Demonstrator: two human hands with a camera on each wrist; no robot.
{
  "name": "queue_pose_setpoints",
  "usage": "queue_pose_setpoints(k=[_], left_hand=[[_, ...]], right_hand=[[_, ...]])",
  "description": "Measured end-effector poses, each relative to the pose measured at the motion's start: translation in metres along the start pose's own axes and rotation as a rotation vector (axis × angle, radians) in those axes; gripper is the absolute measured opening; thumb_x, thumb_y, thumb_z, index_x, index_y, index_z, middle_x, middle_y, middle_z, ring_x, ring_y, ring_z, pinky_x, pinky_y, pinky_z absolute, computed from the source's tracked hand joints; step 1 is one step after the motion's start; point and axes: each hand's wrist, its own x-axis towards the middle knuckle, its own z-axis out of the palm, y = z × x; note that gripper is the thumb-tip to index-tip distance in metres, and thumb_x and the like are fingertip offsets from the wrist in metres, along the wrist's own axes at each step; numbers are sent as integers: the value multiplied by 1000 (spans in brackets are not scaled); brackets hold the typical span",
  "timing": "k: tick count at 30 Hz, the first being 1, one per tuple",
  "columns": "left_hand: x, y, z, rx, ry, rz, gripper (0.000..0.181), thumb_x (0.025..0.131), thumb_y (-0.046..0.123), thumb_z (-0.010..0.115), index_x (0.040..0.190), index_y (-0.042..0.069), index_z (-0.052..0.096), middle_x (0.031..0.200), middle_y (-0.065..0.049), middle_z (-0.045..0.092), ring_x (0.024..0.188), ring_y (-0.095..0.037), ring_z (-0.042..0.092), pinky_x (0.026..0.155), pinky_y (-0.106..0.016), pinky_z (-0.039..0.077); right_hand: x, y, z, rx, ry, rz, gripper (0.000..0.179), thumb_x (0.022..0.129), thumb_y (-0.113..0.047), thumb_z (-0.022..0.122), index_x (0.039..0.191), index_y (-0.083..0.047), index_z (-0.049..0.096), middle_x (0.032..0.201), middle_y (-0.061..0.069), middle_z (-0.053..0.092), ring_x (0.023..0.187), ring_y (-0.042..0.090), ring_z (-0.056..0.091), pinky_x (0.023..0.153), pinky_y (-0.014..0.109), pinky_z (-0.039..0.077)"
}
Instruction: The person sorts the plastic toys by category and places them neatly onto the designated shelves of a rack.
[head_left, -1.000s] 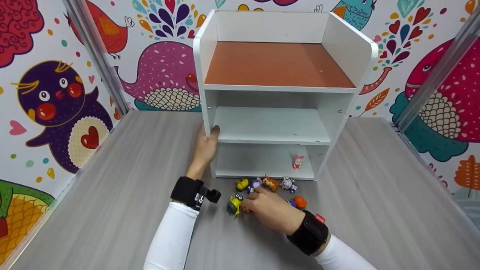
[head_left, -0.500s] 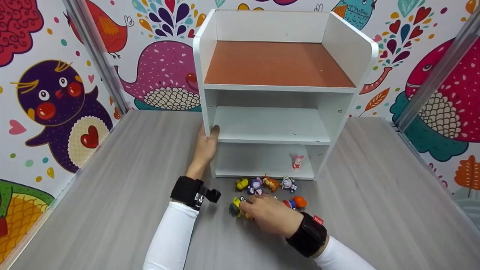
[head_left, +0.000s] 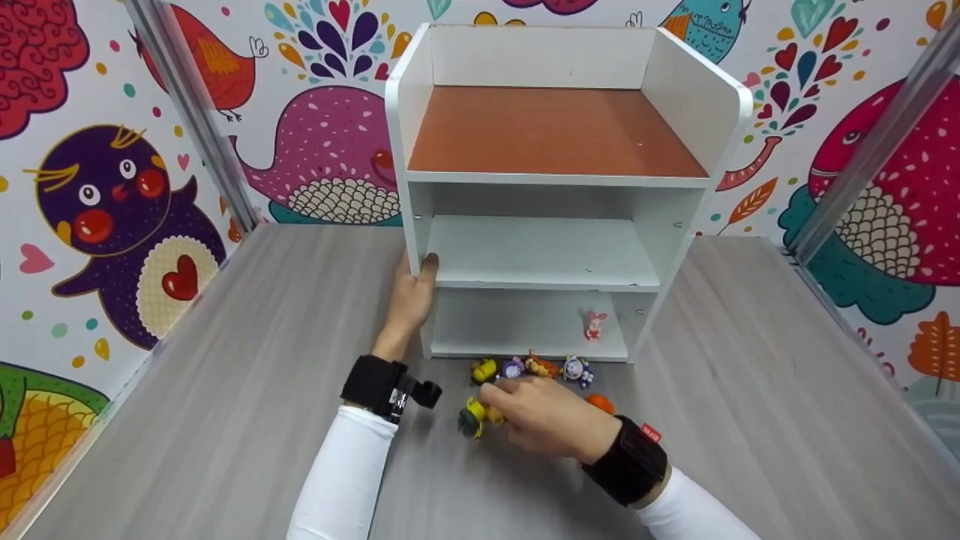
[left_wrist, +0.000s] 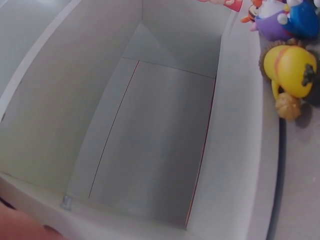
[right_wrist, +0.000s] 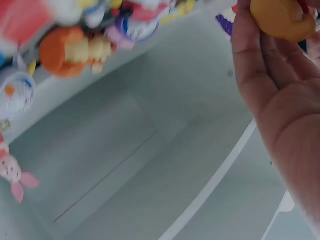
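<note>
My left hand [head_left: 414,300] grips the left side panel of a white shelf unit [head_left: 547,286], thumb on the inner face. In the left wrist view only a blurred bit of that hand [left_wrist: 25,225] shows at the lower left. My right hand [head_left: 551,416] is low over a group of small toy figures in front of the unit. Between its fingers and thumb it pinches a yellow-orange toy figure [right_wrist: 282,20] with a bit of red, mostly hidden in the head view. Just left of the fingertips lies a yellow and dark green figure [head_left: 471,418].
A pink piglet figure [head_left: 595,325] stands on the bottom shelf, right side. Along the shelf's front edge lie a yellow figure [head_left: 484,370], a purple one [head_left: 513,367], an orange tiger [head_left: 541,365] and a white-purple one [head_left: 576,370]. An orange-headed figure [head_left: 601,403] is behind my right hand.
My right hand has shifted back from the purple figure, then slightly right, now covering more of the orange-headed figure. The yellow and green figure has turned. My left hand stays on the panel.
</note>
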Motion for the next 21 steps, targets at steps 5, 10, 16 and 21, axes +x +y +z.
queue_pose_setpoints(k=[5, 10, 16, 21], left_hand=[[0, 0, 0, -3, -15, -1, 58, 106, 19, 41, 158, 0, 22, 162, -24, 28, 153, -38, 23, 126, -54, 17], [0, -2, 0, -2, -23, 4, 59, 107, 19, 39, 159, 1, 19, 164, -23, 24, 154, -38, 19, 126, -55, 15], [0, 0, 0, -13, -2, 7, 58, 105, 16, 42, 157, -2, 23, 161, -25, 29, 153, -39, 22, 126, -54, 16], [1, -1, 0, -17, 9, 13, 56, 105, 14, 43, 155, -4, 26, 160, -27, 31, 152, -40, 25, 126, -54, 18]], right_hand=[[-4, 6, -5, -47, 144, -63, 43, 77, 3, 65, 116, -13, 66, 91, 0, 64, 68, 8, 55, 58, 23, 48], [-3, 8, -7, 8, 160, -43, 40, 77, 5, 63, 114, -11, 70, 93, -1, 65, 72, 8, 58, 62, 21, 50], [-3, 11, -10, 84, 112, 19, 32, 81, 5, 65, 111, -6, 68, 98, 3, 68, 80, 11, 63, 67, 23, 56], [-2, 13, -11, 116, 109, 39, 27, 84, 3, 67, 110, -2, 64, 95, 5, 67, 81, 13, 65, 68, 24, 58]])
